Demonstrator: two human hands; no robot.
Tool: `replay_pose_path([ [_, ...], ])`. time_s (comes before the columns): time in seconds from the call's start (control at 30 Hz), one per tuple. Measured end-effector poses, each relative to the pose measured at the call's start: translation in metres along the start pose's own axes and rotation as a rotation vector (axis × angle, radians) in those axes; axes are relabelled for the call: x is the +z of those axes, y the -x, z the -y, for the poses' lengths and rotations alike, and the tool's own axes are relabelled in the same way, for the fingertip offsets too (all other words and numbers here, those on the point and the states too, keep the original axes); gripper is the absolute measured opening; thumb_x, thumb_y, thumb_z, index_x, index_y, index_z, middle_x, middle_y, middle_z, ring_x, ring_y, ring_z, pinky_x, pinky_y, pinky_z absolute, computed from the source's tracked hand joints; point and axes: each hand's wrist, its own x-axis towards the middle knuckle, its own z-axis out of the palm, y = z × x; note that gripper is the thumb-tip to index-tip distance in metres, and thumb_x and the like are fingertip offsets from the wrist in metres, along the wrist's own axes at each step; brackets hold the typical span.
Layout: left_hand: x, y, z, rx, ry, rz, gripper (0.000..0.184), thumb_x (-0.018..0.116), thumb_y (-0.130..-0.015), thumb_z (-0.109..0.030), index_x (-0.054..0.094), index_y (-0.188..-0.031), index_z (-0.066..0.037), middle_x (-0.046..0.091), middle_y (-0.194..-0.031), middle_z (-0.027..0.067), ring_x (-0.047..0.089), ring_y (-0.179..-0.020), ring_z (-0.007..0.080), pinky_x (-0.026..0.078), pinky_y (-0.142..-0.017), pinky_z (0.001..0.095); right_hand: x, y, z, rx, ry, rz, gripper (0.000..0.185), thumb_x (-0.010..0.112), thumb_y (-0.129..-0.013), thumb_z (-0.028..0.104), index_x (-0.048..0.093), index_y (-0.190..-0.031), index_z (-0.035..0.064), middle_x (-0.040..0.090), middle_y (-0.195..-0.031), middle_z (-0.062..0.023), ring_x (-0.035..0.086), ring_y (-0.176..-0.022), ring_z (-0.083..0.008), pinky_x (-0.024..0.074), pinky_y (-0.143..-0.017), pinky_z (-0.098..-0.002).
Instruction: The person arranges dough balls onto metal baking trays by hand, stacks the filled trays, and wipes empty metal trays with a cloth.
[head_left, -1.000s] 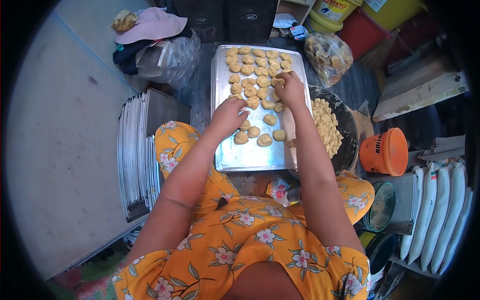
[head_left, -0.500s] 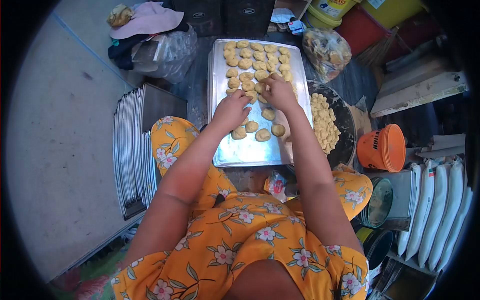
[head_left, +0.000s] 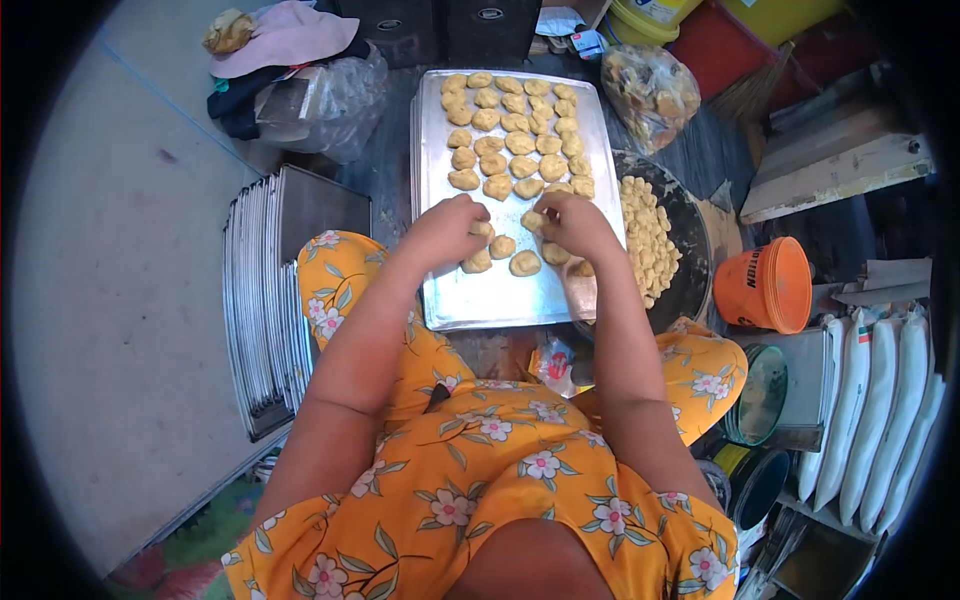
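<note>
A metal baking tray, on top of other trays, bears rows of flattened dough pieces on its far part. My left hand is at the tray's left side, its fingers closed around a dough piece. Across from it, my right hand pinches another dough piece between thumb and fingers. A few loose pieces, among them a round dough piece, lie just below and between my hands. Part of the lower right group is hidden by my right hand and wrist.
Right of the tray stands a wide dark pan with a heap of small dough lumps. An orange bucket is beyond it. Stacked trays stand at left. A plastic bag sits at the back right.
Both hands have drawn back toward me from the rows and moved slightly apart. Dough pieces formerly under my fingers now show in a row. My right hand is now at a nearer piece.
</note>
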Motion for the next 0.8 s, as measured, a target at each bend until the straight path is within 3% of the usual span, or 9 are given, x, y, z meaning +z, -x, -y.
replay_pose_path([
  [0.1,0.003,0.004,0.005,-0.058,0.065,0.062,0.024,0.067,-0.079,-0.01,0.064,-0.102,-0.004,0.059,-0.099,0.0148,0.061,-0.094,0.0345,0.049,-0.081,0.0395,0.018,0.003,0.01,-0.023,-0.021,-0.134,0.024,0.069,-0.076,0.01,0.066,-0.099,0.0059,0.068,-0.088,-0.0139,0.066,-0.08,-0.0295,0.0514,-0.072,-0.0384],
  [0.2,0.005,-0.002,0.003,-0.11,0.008,-0.206,0.023,0.063,-0.079,-0.004,0.061,-0.101,-0.001,0.059,-0.102,0.0165,0.059,-0.098,0.0363,0.048,-0.086,0.0419,0.033,-0.005,0.031,-0.023,-0.078,-0.226,0.024,0.069,-0.076,0.007,0.065,-0.099,0.0069,0.067,-0.091,-0.0136,0.065,-0.083,-0.0303,0.051,-0.074,-0.0387],
  [0.3,0.0,-0.003,0.0,-0.135,-0.052,-0.238,0.022,0.063,-0.079,-0.004,0.062,-0.1,-0.001,0.06,-0.105,0.017,0.059,-0.097,0.0366,0.048,-0.084,0.0434,0.025,0.004,0.037,-0.126,-0.055,-0.298,0.023,0.07,-0.076,0.009,0.065,-0.098,0.0076,0.067,-0.095,-0.0137,0.064,-0.088,-0.0308,0.0504,-0.077,-0.0399],
  [0.43,0.019,-0.009,-0.003,0.126,-0.189,-0.333,0.024,0.066,-0.078,-0.01,0.066,-0.102,-0.009,0.061,-0.106,0.0113,0.057,-0.104,0.033,0.046,-0.086,0.0426,0.032,0.029,0.035,-0.336,-0.018,0.048,0.031,0.072,-0.07,0.013,0.067,-0.1,0.0074,0.065,-0.094,-0.016,0.063,-0.088,-0.0334,0.0503,-0.079,-0.0385],
  [0.53,0.039,-0.013,-0.014,0.318,-0.269,-0.222,0.023,0.067,-0.079,-0.014,0.068,-0.101,-0.011,0.061,-0.108,0.0078,0.055,-0.107,0.0282,0.04,-0.091,0.0413,0.018,0.032,0.016,-0.25,-0.202,0.025,0.033,0.072,-0.067,0.011,0.067,-0.1,0.0066,0.066,-0.092,-0.0155,0.064,-0.086,-0.0316,0.0503,-0.08,-0.0374],
  [0.6,0.045,-0.016,-0.008,0.267,-0.317,-0.196,0.018,0.067,-0.08,-0.017,0.069,-0.097,-0.011,0.061,-0.108,0.0059,0.054,-0.108,0.0247,0.036,-0.093,0.0397,0.008,0.029,0.012,0.021,-0.296,-0.101,0.03,0.072,-0.069,0.008,0.066,-0.099,0.0041,0.066,-0.089,-0.0129,0.064,-0.083,-0.0256,0.0504,-0.077,-0.035],
  [0.67,0.042,-0.021,-0.011,0.17,-0.349,-0.105,0.017,0.067,-0.08,-0.017,0.069,-0.095,-0.01,0.061,-0.109,0.0056,0.053,-0.109,0.0246,0.036,-0.093,0.0404,0.009,0.019,-0.001,0.101,-0.194,-0.081,0.03,0.073,-0.071,0.008,0.066,-0.1,0.0045,0.066,-0.09,-0.0117,0.063,-0.083,-0.0241,0.0501,-0.076,-0.0339],
  [0.77,0.042,-0.024,-0.026,0.283,-0.326,-0.265,0.017,0.062,-0.081,-0.013,0.069,-0.096,-0.01,0.062,-0.102,0.0037,0.055,-0.105,0.0243,0.037,-0.09,0.0404,-0.001,0.028,-0.005,0.065,-0.303,-0.181,0.032,0.074,-0.071,0.01,0.065,-0.102,0.0055,0.066,-0.091,-0.0102,0.062,-0.083,-0.0226,0.0499,-0.076,-0.0339],
  [0.8,0.045,-0.025,-0.03,0.324,-0.293,-0.33,0.017,0.062,-0.081,-0.013,0.069,-0.095,-0.01,0.063,-0.1,0.0039,0.055,-0.104,0.0243,0.037,-0.09,0.0407,-0.003,0.035,-0.009,0.063,-0.246,-0.09,0.032,0.074,-0.072,0.011,0.065,-0.102,0.0062,0.066,-0.092,-0.0112,0.063,-0.086,-0.0251,0.0504,-0.077,-0.0344],
])
